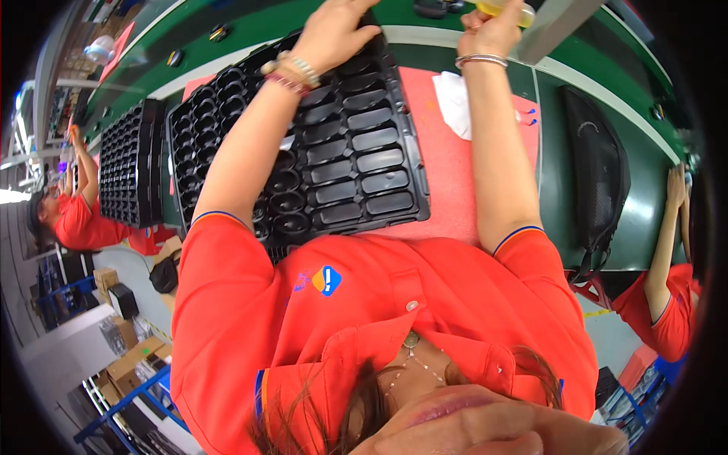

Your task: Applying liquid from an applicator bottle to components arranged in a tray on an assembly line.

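My left hand (334, 36) is at the far edge of a black plastic tray (413, 163) with rows of round and oblong pockets. Its thumb stretches apart from the fingers, whose tips lie near the picture's upper edge; nothing shows in this hand. Farther right, my right hand (497, 34) is closed around a yellow, rounded object (523, 14), partly hidden by the fingers, its kind unclear. A pink mat (440, 182) lies under the tray's right side. On it, a crumpled white cloth (453, 106) rests beside my right forearm.
Stacked black trays (125, 163) stand on the left. A black mesh-sided bag (595, 167) lies right of the mat. Small black-and-yellow items (219, 32) sit along the green belt (265, 17). A metal post (557, 30) rises beyond my right hand. Co-workers (663, 296) (83, 212) flank me.
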`<state>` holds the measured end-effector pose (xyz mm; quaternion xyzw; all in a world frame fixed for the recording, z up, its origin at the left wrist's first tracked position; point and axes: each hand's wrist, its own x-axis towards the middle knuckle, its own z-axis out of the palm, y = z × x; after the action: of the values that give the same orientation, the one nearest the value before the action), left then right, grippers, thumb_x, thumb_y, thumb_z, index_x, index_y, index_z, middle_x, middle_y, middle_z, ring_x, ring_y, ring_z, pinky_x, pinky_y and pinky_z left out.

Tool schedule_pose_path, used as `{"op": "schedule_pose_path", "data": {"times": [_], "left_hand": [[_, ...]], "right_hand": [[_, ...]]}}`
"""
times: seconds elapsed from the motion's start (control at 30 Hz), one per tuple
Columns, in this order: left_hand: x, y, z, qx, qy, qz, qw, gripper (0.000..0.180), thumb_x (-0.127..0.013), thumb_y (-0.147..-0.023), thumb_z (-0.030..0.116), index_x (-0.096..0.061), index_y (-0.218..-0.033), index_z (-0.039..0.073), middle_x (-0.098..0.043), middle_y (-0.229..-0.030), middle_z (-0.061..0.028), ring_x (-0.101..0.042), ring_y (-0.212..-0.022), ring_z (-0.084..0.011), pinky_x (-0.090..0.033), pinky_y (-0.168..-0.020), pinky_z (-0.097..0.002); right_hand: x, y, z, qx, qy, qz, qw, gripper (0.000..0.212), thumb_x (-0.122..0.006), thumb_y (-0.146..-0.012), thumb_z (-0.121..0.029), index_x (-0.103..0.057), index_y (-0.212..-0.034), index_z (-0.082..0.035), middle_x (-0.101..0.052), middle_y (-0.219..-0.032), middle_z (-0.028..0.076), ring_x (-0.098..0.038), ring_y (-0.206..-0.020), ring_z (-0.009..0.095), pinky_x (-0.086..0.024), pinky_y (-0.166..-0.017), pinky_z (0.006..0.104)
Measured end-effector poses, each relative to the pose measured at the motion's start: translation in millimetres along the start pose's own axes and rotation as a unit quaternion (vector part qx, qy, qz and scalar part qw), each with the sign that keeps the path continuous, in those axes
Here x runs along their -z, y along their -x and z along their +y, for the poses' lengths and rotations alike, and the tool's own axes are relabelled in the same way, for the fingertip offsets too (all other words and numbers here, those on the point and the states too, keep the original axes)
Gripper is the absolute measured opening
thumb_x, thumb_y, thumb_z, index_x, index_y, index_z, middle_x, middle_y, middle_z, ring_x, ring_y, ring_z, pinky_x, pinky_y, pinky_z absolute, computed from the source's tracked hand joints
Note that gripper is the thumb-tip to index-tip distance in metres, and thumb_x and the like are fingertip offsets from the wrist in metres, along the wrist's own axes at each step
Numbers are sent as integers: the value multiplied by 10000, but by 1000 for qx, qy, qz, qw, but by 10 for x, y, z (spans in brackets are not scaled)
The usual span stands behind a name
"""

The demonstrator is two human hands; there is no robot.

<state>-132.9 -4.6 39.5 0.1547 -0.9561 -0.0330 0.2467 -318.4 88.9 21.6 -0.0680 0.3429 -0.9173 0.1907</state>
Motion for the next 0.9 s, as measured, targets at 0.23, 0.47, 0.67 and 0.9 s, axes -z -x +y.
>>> {"op": "schedule_pose_path", "data": {"times": [0.23, 0.47, 0.67, 0.9], "left_hand": [[929, 1475, -245, 280, 92, -61, 954, 224, -615, -818, 123, -643, -1007, 6, -667, -945, -99, -625, -851, -151, -470, -771, -259], [979, 1892, 117, 257, 40, -61, 964, 221, -681, -727, 123, -661, -925, 27, -639, -947, -123, -561, -1024, -272, -431, -873, -343], [1016, 1939, 331, 232, 27, -116, 965, 200, -695, -710, 116, -660, -886, 28, -640, -921, -99, -534, -1060, -288, -424, -889, -368], [968, 1884, 251, 248, 64, -4, 967, 106, -652, -742, 45, -658, -847, 31, -656, -867, -87, -601, -952, -265, -466, -824, -332]], "right_hand": [[108, -148, 23, -69, -4, -35, 997, 495, -508, -852, -538, -423, -768, -57, -304, -524, 23, -244, -430, 130, -301, -522, 308], [53, -25, 93, -80, -9, -73, 994, 506, -575, -800, -569, -477, -755, -75, -353, -539, 23, -287, -452, 135, -332, -564, 313], [-61, 39, 54, -52, -4, -74, 996, 245, -690, -789, -327, -568, -742, -121, -525, -592, -12, -399, -392, 70, -312, -377, 199], [-59, 31, 76, -38, 12, -98, 994, 228, -702, -765, -302, -558, -703, -137, -533, -592, -17, -378, -382, 60, -278, -376, 202]]}}
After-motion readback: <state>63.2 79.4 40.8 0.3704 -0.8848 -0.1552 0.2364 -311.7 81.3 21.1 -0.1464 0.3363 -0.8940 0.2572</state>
